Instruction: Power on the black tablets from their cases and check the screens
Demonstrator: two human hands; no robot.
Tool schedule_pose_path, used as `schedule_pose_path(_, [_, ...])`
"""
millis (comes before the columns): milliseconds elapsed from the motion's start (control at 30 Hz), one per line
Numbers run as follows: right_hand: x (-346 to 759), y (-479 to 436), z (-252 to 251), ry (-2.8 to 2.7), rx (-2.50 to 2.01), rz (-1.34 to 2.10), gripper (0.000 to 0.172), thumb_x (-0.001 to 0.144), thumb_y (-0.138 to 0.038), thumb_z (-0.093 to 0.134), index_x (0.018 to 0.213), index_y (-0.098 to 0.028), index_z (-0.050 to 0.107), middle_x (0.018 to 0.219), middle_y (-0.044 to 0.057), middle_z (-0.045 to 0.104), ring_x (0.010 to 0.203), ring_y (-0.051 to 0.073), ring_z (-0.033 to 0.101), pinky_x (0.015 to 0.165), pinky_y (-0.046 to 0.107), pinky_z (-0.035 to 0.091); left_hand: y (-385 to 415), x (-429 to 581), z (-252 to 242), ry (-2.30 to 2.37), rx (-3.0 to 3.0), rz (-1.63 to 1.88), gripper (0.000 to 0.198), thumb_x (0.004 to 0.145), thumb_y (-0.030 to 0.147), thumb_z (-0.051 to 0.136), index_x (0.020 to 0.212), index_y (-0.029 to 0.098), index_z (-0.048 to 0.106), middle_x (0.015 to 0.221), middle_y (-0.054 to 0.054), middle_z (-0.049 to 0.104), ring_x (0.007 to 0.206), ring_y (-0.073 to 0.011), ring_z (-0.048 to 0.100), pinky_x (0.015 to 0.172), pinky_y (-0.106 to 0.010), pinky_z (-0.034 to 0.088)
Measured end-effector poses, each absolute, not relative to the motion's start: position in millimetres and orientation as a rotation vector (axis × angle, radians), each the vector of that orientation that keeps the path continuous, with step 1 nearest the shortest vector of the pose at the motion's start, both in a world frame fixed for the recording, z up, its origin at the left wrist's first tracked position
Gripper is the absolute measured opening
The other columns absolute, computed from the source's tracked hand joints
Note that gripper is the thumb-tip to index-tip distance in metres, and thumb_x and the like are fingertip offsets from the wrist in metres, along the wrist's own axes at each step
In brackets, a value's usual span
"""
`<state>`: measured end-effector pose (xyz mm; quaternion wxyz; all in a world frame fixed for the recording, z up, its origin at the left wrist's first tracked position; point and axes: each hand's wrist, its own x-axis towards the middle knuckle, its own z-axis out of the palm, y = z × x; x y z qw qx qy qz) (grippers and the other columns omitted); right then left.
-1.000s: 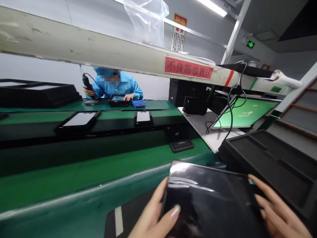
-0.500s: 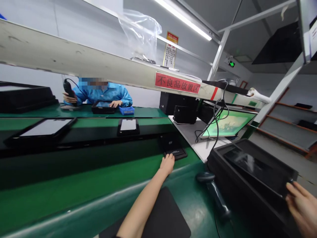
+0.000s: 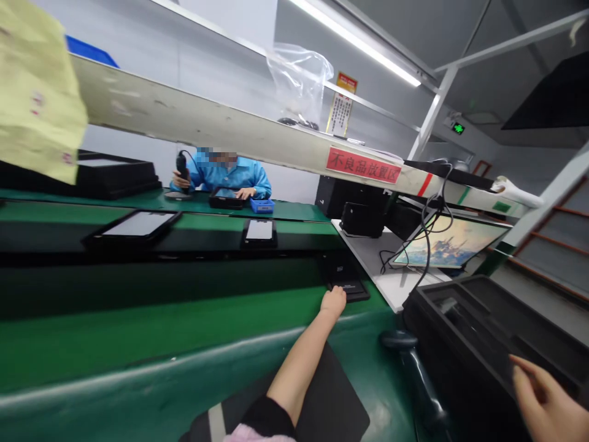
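My left hand [image 3: 334, 301] reaches forward over the green belt, its fingers curled at the near left edge of a black flat device [image 3: 352, 288] with a pale logo and small print. At the lower right my right hand [image 3: 547, 396] has thumb and fingers pinched at the edge of a dark glossy panel [image 3: 478, 344]. That panel slants over a black foam tray [image 3: 529, 301] with recesses; its outline is hard to make out against the tray. Between my hands a black handheld scanner [image 3: 418, 374] lies on the green bench mat.
Under my left forearm lies a dark flat pad [image 3: 338, 399]. Tablets in black cases, one left [image 3: 133, 226] and one central [image 3: 259, 230], lie on the belt. A person in blue [image 3: 248, 175] sits opposite. A shelf beam [image 3: 257, 138] crosses above; a monitor [image 3: 451, 242] stands right.
The view has swung left. My right hand has shifted with the glossy panel, which looks steeper and shows more tray recesses. My left hand stays at the black device. The monitor picture has changed.
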<state>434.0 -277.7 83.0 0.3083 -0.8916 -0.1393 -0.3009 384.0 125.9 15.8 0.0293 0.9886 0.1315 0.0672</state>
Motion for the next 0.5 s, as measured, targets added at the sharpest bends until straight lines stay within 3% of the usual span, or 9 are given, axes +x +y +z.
schedule_pose_path(67, [402.6, -239.2, 78.3, -0.241, -2.247, -0.439, 0.053, 0.067, -0.062, 0.054, 0.102, -0.024, 0.065, 0.063, 0.003, 0.065, 0.055, 0.026, 0.062, 0.053, 0.037, 0.045, 125.4, 378.2, 24.1, 0.390, 3.052, 0.214, 0.030, 0.090, 0.031, 0.059, 0.115, 0.015, 0.057, 0.117, -0.009, 0.060, 0.103, -0.0237, 0.060, 0.086, -0.045, 0.052])
schedule_pose_path(100, [388.2, -218.2, 75.4, -0.250, -2.051, -0.140, 0.063, 0.057, -0.064, 0.065, 0.102, -0.020, 0.063, 0.066, 0.004, 0.066, 0.057, 0.026, 0.064, 0.057, 0.037, 0.049, 125.7, 373.1, 29.2, 0.376, 3.053, 0.218, 0.029, 0.090, 0.031, 0.059, 0.114, 0.015, 0.058, 0.117, -0.009, 0.060, 0.104, -0.0239, 0.060, 0.087, -0.046, 0.052])
schedule_pose_path(200, [358.6, -154.6, 65.7, -0.196, -1.517, 0.382, 0.084, 0.047, -0.053, 0.085, 0.115, -0.016, 0.052, 0.087, 0.009, 0.071, 0.074, 0.027, 0.068, 0.064, 0.034, 0.054, 123.2, 349.6, 47.6, 0.340, 3.038, 0.244, 0.029, 0.090, 0.031, 0.060, 0.113, 0.015, 0.058, 0.117, -0.009, 0.060, 0.104, -0.0239, 0.060, 0.087, -0.046, 0.051])
schedule_pose_path(267, [351.5, -115.5, 59.1, -0.208, -1.362, 0.593, 0.077, 0.055, -0.056, 0.083, 0.113, -0.017, 0.050, 0.101, 0.014, 0.069, 0.089, 0.030, 0.068, 0.077, 0.042, 0.055, 113.9, 329.0, 61.0, 0.323, 3.013, 0.281, 0.029, 0.090, 0.033, 0.058, 0.112, 0.015, 0.058, 0.116, -0.009, 0.060, 0.104, -0.0240, 0.059, 0.087, -0.045, 0.051])
schedule_pose_path(367, [350.3, -66.5, 46.3, -0.183, -1.206, 0.748, 0.061, 0.065, -0.063, 0.074, 0.098, -0.017, 0.052, 0.099, 0.015, 0.068, 0.097, 0.033, 0.066, 0.081, 0.049, 0.053, 89.1, 291.4, 78.0, 0.249, 2.960, 0.302, 0.029, 0.092, 0.037, 0.054, 0.110, 0.014, 0.059, 0.114, -0.009, 0.060, 0.105, -0.0242, 0.058, 0.087, -0.045, 0.050])
schedule_pose_path(500, [342.7, -36.2, 18.4, -0.104, -1.178, 0.596, 0.038, 0.072, -0.040, 0.073, 0.095, -0.016, 0.056, 0.094, 0.006, 0.066, 0.093, 0.022, 0.064, 0.081, 0.039, 0.054, 72.3, 216.5, 89.9, 0.075, 2.840, 0.218, 0.038, 0.090, 0.040, 0.056, 0.118, 0.015, 0.055, 0.120, -0.009, 0.059, 0.112, -0.0229, 0.054, 0.092, -0.040, 0.047])
